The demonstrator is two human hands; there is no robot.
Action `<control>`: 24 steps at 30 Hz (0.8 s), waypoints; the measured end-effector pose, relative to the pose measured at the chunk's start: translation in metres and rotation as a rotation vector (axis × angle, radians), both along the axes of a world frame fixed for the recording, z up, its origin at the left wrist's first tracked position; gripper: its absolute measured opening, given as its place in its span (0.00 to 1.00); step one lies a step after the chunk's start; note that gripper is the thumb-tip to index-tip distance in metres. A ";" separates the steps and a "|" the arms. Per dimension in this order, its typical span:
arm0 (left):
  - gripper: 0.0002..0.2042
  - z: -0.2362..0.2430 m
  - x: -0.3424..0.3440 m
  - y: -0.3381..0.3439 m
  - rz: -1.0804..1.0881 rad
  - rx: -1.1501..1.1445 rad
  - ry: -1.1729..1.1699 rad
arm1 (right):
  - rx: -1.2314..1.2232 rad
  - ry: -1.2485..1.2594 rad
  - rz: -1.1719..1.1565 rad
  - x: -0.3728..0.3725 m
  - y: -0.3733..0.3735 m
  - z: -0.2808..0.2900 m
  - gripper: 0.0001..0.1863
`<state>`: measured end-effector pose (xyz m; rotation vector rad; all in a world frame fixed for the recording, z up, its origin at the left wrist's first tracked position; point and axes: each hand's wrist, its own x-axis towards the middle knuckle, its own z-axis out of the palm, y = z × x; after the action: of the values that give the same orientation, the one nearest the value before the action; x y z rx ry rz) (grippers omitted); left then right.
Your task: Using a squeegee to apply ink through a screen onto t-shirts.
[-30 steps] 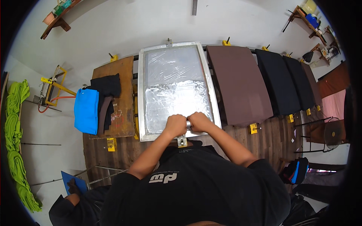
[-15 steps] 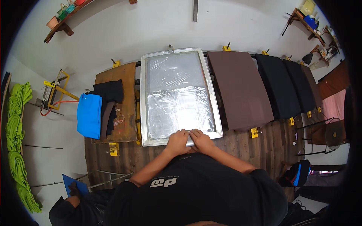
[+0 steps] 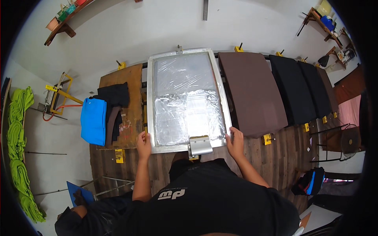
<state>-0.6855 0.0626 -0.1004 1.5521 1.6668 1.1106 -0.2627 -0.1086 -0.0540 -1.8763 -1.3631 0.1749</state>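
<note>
A rectangular silver metal frame with a clear, wrinkled film panel (image 3: 185,78) lies between a brown wooden board (image 3: 134,82) and a dark brown fabric-covered board (image 3: 254,94). A curved silver metal plate (image 3: 201,146) overlaps its lower edge. Folded bright-blue cloth (image 3: 93,122) rests leftward. The left hand (image 3: 143,145) and right hand (image 3: 236,144), previously together at that edge, are now at opposite sides; I cannot tell whether either grip is closed.
</note>
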 end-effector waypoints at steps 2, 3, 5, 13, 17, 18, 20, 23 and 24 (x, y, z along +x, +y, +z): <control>0.19 -0.002 -0.012 0.004 -0.023 -0.135 0.111 | -0.011 -0.020 -0.063 0.008 -0.001 -0.017 0.18; 0.22 -0.001 -0.015 0.004 -0.039 -0.272 0.221 | -0.117 0.074 -0.129 0.010 -0.001 -0.022 0.18; 0.27 0.001 -0.018 0.006 -0.088 -0.313 0.367 | -0.387 0.178 -0.208 0.015 0.000 -0.031 0.26; 0.41 0.026 0.002 -0.001 -0.095 -0.504 0.603 | -0.488 0.091 -0.312 0.020 0.004 -0.034 0.35; 0.43 0.062 -0.009 0.009 -0.186 -0.520 0.488 | -0.419 0.088 -0.324 0.017 0.009 0.016 0.37; 0.43 0.065 -0.010 0.011 -0.189 -0.514 0.479 | -0.416 0.101 -0.310 0.019 0.009 0.023 0.37; 0.44 0.069 -0.010 0.013 -0.218 -0.546 0.493 | -0.369 0.096 -0.296 0.023 0.009 0.018 0.37; 0.44 0.087 -0.003 0.014 -0.253 -0.601 0.462 | -0.328 0.095 -0.323 0.024 0.004 0.009 0.37; 0.44 0.084 -0.006 0.015 -0.243 -0.598 0.459 | -0.324 0.094 -0.314 0.021 0.005 0.013 0.37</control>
<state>-0.6916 0.0774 -0.0160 1.6012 1.8053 0.0952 -0.2416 -0.1032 -0.0415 -2.2926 -1.0047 0.3349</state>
